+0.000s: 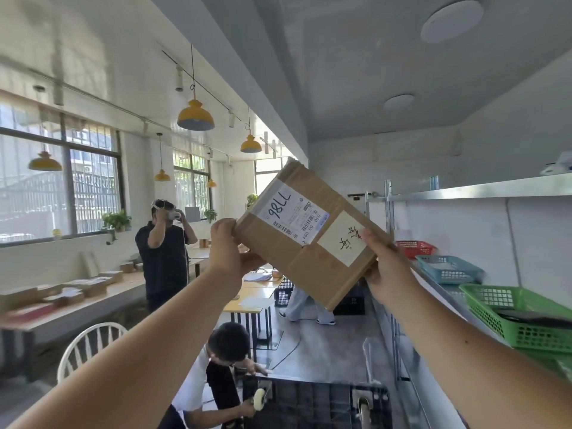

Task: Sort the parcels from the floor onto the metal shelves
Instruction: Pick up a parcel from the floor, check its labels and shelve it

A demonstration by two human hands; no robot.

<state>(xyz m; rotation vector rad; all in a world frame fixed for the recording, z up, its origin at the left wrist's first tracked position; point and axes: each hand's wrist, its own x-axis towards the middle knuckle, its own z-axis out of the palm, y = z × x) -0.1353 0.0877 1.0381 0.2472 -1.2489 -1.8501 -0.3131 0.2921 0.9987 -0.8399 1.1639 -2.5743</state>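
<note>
Holding a flat brown cardboard parcel [311, 233] up at head height, a person grips it with both bare hands; the left hand [230, 252] is clamped on its lower left corner, thumb on the front face, and the right hand [385, 267] is clamped on its lower right edge, thumb over a cream handwritten note; the parcel is tilted, its long axis running from upper left down to lower right, its white shipping label facing the camera and reading upside down; it hangs in the air, touching no shelf; the metal shelves [483, 189] stand to the right, so the right hand is the nearer one, and the likely next move is a swing to the right, levelling the parcel onto a shelf board; on the middle shelf sit three plastic baskets in a row; a green basket [501, 317] nearest, holding something dark and flat; a blue basket [445, 269] behind it, contents unclear; a red basket [414, 247] farthest, contents hidden; below, another person crouches beside a black wheeled cart [312, 404]; a third stands farther off by a long bench [74, 308] carrying more flat cartons.
</note>
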